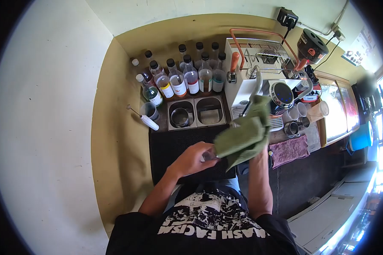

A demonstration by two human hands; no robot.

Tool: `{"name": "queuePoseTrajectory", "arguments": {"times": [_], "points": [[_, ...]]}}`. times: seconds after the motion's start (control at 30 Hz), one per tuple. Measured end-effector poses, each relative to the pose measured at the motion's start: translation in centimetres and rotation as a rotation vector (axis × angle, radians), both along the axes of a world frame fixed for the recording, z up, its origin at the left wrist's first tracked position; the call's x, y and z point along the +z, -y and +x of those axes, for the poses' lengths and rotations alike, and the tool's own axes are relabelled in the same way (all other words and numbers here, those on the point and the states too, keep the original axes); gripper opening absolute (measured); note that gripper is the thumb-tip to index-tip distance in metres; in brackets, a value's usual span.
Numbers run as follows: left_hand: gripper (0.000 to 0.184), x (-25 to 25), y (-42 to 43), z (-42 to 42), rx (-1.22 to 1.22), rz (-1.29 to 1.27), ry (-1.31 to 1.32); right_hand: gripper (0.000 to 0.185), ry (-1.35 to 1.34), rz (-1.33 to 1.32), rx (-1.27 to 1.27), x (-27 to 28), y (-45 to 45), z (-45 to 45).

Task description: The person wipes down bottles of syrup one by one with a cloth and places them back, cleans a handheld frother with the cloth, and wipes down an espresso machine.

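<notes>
My left hand (193, 158) is closed around a small clear cup (209, 156), held above the black mat; its shape is partly hidden by my fingers. A green cloth (244, 134) drapes over my right hand, whose wrist (261, 156) comes out below it. My right fingers are behind the cloth, which is bunched and hanging from them. One edge of the cloth reaches down beside the cup. The black perforated mat (178, 146) lies under both hands.
Behind the mat are two metal sink pans (209, 111) and several syrup bottles (177, 80). A milk frother (148, 122) lies at the left. On the right stand an espresso machine (238, 91), clear cups (301, 109), a metal pitcher (291, 129) and a purple towel (289, 151).
</notes>
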State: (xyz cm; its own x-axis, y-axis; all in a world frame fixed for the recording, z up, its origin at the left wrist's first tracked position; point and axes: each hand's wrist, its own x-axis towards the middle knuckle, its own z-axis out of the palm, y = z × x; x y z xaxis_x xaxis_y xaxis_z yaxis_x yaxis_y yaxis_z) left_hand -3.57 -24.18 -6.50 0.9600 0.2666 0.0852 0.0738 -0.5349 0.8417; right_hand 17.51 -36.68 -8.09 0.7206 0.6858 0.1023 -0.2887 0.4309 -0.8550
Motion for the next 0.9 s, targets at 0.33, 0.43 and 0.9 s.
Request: {"name": "queuePoseTrajectory", "arguments": {"times": [0.33,0.43,0.9], "points": [[0.061,-5.1,-1.1,-0.6,-0.056,-0.021,0.035,0.025,0.756,-0.529,0.146,4.3,-1.9,-8.5],[0.066,-4.8,-0.3,-0.9,-0.033,0.153,0.037,0.023,0.625,-0.557,0.130,3.7,-2.7,-8.1],[0.035,0.0,-1.6,0.1,0.123,0.105,0.193,0.041,-0.735,-0.044,0.203,-1.5,-2.3,-0.9]]}}
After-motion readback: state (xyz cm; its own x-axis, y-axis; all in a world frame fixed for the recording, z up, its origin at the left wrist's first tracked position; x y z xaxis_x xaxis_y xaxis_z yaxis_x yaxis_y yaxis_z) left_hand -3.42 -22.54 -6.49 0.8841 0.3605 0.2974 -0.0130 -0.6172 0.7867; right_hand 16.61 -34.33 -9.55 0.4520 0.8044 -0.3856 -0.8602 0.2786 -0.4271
